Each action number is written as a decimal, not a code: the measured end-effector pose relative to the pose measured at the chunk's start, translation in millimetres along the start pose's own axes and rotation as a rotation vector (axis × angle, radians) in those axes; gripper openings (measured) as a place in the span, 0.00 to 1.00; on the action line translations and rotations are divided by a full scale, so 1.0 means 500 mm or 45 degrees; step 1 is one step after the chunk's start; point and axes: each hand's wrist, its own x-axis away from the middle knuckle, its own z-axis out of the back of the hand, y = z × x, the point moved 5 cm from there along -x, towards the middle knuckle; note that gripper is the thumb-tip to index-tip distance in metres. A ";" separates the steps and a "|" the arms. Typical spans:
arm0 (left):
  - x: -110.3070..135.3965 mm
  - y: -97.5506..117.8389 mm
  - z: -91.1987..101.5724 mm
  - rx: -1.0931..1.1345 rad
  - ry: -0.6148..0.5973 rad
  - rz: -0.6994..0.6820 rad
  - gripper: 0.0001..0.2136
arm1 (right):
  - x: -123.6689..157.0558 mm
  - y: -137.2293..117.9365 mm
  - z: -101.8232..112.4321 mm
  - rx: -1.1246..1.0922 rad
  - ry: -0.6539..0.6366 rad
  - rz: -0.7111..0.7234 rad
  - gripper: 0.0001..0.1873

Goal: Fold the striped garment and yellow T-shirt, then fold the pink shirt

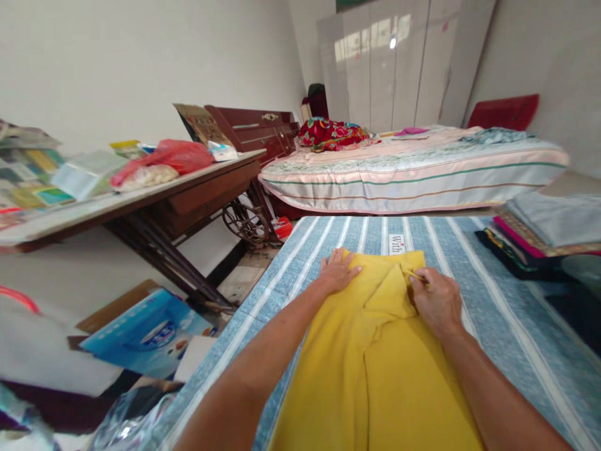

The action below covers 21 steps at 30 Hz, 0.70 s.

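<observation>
A yellow garment [404,382] lies lengthwise on the blue-and-white striped bedcover [498,313], its far edge just short of a small printed label. My left hand [338,272] rests on its far left corner, fingers stretched out over the cloth. At the far right part, my right hand [436,297] is closed, pinching a bit of the yellow cloth between thumb and fingers. A folded flap of the same cloth lies between the two hands. The garment's near end runs out of view at the bottom.
To the right sits a stack of folded clothes [554,219]. On the left, a sewing machine table [197,181] holds a red plastic bag [181,156] and boxes. A blue carton [150,332] stands on the floor. Beyond is a bed [413,181] with a red floral bundle [328,134].
</observation>
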 end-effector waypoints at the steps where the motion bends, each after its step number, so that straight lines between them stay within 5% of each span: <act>1: -0.001 0.001 -0.001 0.000 -0.009 0.000 0.33 | 0.000 0.001 0.001 -0.007 -0.003 0.004 0.10; 7: -0.004 0.016 0.003 0.001 -0.024 -0.017 0.33 | 0.004 0.013 -0.002 0.083 -0.151 -0.108 0.09; 12: 0.025 0.048 0.042 -0.019 0.065 0.004 0.27 | 0.008 0.025 -0.013 0.196 -0.339 -0.187 0.09; 17: 0.152 0.105 0.087 -0.051 0.121 -0.060 0.14 | 0.006 0.030 -0.015 0.229 -0.393 -0.239 0.10; 21: 0.273 0.169 0.080 -0.103 0.033 -0.204 0.12 | 0.006 0.029 -0.018 0.259 -0.462 -0.271 0.11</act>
